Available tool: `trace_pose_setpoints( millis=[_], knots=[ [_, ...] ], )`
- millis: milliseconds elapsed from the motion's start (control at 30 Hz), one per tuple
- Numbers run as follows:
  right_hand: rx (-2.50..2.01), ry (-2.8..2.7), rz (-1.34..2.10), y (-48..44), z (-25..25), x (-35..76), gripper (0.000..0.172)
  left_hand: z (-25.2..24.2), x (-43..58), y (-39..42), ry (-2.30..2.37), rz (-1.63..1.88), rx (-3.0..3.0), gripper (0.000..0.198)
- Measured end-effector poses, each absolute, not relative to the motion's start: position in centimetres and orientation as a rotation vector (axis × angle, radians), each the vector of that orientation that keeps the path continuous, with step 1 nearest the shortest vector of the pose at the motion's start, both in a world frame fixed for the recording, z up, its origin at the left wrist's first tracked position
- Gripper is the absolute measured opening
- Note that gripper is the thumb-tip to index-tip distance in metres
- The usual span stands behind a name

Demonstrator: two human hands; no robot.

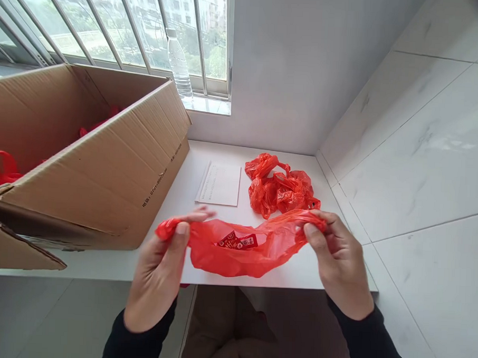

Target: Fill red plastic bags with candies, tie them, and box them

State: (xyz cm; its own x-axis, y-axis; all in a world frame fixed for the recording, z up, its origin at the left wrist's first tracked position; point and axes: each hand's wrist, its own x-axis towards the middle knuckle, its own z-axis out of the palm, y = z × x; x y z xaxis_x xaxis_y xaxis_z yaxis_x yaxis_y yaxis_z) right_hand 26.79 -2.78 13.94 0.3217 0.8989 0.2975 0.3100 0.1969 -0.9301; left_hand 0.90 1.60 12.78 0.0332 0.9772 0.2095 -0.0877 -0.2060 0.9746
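Observation:
A thin red plastic bag is stretched between my two hands near the front edge of the white table. My left hand pinches its left end between thumb and fingers. At the other end, my right hand grips the gathered plastic between thumb and forefinger. The bag's mouth faces up, and small dark red printed packets lie inside it. Just behind it rests a heap of knotted red plastic bags; what they contain is hidden.
On the left stands a large open cardboard box with red items inside. A white booklet lies on the table. A clear water bottle stands on the window sill. A tiled wall bounds the right side.

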Motion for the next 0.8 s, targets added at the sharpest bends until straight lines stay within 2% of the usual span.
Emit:
trace_pose_setpoints(
  millis=[67,133,300,333,400,433,533,600,700,800],
  knots=[
    [-1.304,-1.323,0.635,-2.3,14.6,25.4,0.013,13.3,2.2,2.4,0.82,1.233,1.154,0.03],
    [-1.248,-1.449,0.643,-1.9,15.3,24.2,0.011,13.8,3.4,2.8,0.834,1.08,1.129,0.032],
    [-1.13,-1.821,0.534,-1.0,16.5,22.3,0.012,14.5,4.8,1.9,0.85,0.745,1.509,0.051],
    [-1.102,-1.897,0.514,-0.9,16.6,22.1,0.016,14.5,4.8,1.7,0.821,0.737,1.58,0.046],
    [-1.063,-1.987,0.506,-0.7,16.8,22.1,0.026,14.3,4.9,1.8,0.806,0.763,1.646,0.017],
    [-1.061,-1.991,0.508,-0.6,16.8,22.2,0.03,14.3,4.9,1.9,0.808,0.771,1.641,0.013],
    [-1.097,-1.956,0.532,0.0,16.5,22.8,0.036,14.5,4.9,2.4,0.797,0.739,1.575,0.028],
    [-1.093,-1.958,0.59,0.5,16.2,23.1,0.032,14.8,4.9,2.6,0.765,0.705,1.571,0.024],
    [-1.099,-1.905,0.69,0.9,15.7,23.4,0.015,14.9,4.8,2.4,0.722,0.619,1.572,0.018],
    [-1.147,-1.825,0.73,1.1,15.2,23.7,0.007,14.4,4.7,2.4,0.698,0.609,1.485,0.028]
  ],
)
